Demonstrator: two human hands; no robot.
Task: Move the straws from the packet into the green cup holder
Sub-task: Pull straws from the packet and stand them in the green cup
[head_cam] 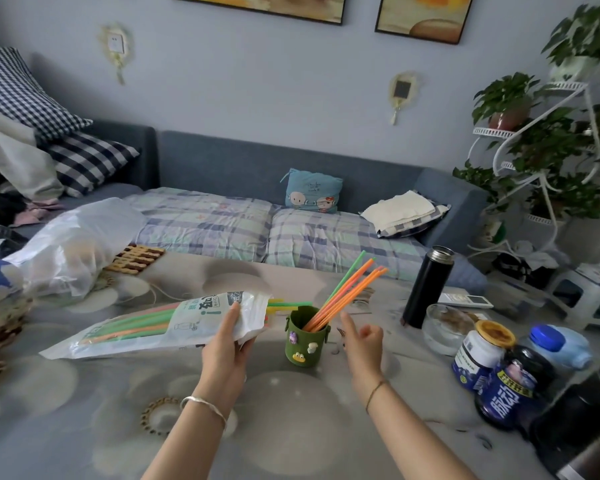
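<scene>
A clear plastic packet (153,327) of green and orange straws lies tilted above the table. My left hand (227,348) grips it near its open right end, where straw tips (284,304) stick out. The green cup holder (305,337), with small figures stuck on its side, stands upright just right of the packet. Several orange and green straws (352,289) lean in it toward the upper right. My right hand (362,344) hovers beside the cup on its right, fingers loosely curled, holding nothing.
A black thermos (428,289), a glass bowl (445,327) and several jars and bottles (510,368) crowd the table's right side. A white plastic bag (73,247) sits at the left. A sofa runs behind the table, with plants at the far right.
</scene>
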